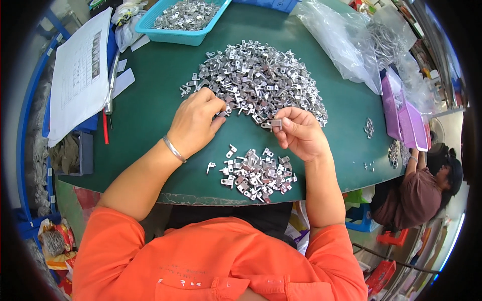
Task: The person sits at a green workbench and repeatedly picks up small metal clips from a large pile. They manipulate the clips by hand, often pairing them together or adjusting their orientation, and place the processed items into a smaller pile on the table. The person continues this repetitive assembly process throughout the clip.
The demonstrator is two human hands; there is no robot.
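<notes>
Right fingers (287, 122) clamped on a metal bracket (273, 123) at the near edge of the pile (266, 75) on the desk (150, 90), left fingers (215, 105) alongside, can't tell grip; likely light, stiff, slick, so pinch flat faces.

The head camera looks steeply down from above the shirt (201, 251), facing out over the table (163, 70), with left hand (193, 123) and right hand (304, 133) close, mid-view; its fisheye sweep bends edges and reaches a co-worker (416, 203) at far right
</notes>
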